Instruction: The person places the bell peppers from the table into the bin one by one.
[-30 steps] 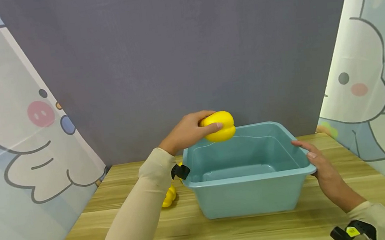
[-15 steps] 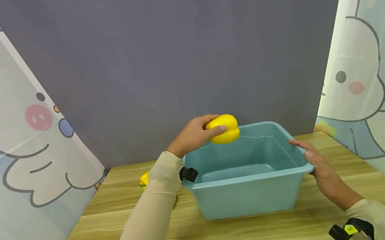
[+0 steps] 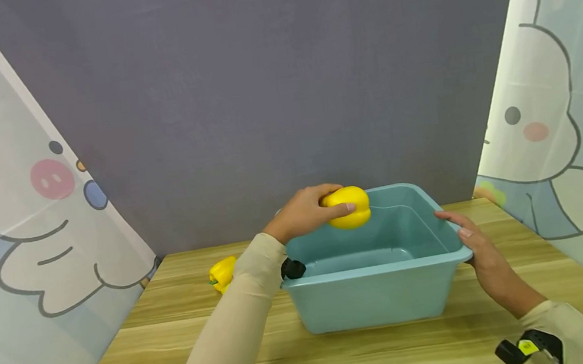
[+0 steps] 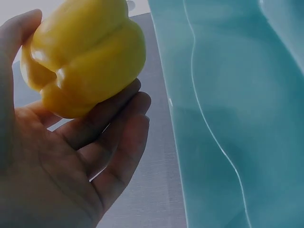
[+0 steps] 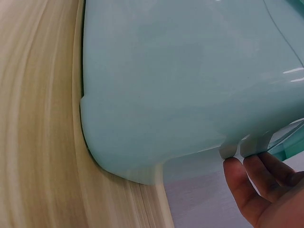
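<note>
My left hand [image 3: 302, 211] holds a yellow bell pepper [image 3: 357, 215] between thumb and fingers, above the left side of a blue-green plastic basin [image 3: 368, 298]. In the left wrist view the pepper [image 4: 90, 57] rests on the fingertips, its lobed end towards the palm, with the basin's inner wall [image 4: 237, 104] to its right. On the basin's right side my right hand [image 3: 492, 264] grips the rim, thumb on top. The right wrist view has that hand's fingertips [image 5: 232, 166] against the outer wall.
Left of the basin, partly behind the left forearm, another yellow bell pepper [image 3: 222, 272] lies on the wooden table [image 3: 179, 336], its green stem facing left. A grey cloth [image 3: 260, 90] hangs behind the table, and cartoon-printed curtains [image 3: 16, 353] stand at both sides.
My left hand has moved right and slightly down with the bell pepper, further over the basin. The pepper on the table has come into view left of the forearm. My right hand keeps its grip.
</note>
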`<state>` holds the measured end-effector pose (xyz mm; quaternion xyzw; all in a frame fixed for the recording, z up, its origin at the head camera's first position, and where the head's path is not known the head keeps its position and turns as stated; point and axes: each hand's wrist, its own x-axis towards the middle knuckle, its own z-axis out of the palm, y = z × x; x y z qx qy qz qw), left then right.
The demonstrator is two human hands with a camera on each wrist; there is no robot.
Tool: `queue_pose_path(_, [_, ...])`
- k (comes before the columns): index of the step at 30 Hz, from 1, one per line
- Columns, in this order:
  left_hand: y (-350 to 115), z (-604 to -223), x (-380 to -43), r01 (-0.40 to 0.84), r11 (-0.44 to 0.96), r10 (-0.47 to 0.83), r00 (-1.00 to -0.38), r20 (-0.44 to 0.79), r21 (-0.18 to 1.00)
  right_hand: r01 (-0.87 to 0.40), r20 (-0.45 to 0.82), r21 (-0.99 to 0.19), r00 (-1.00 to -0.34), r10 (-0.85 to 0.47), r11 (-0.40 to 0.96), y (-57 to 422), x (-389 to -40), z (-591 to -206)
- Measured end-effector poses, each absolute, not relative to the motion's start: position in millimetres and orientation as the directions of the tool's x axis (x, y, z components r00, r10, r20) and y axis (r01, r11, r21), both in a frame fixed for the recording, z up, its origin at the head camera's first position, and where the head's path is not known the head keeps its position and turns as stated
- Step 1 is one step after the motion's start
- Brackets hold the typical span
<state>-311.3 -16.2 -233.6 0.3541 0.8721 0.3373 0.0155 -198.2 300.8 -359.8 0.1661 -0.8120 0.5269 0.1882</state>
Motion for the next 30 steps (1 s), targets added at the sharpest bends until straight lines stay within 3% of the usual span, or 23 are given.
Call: queue_pose_path(30, [-9.8,-237.0,-304.5,0.631,0.535,0.667,-0.723,0.178,0.562,-0.499,0.512,-0.789,-0.857,-0.067,0.358,298.3,-198.1,-359.4])
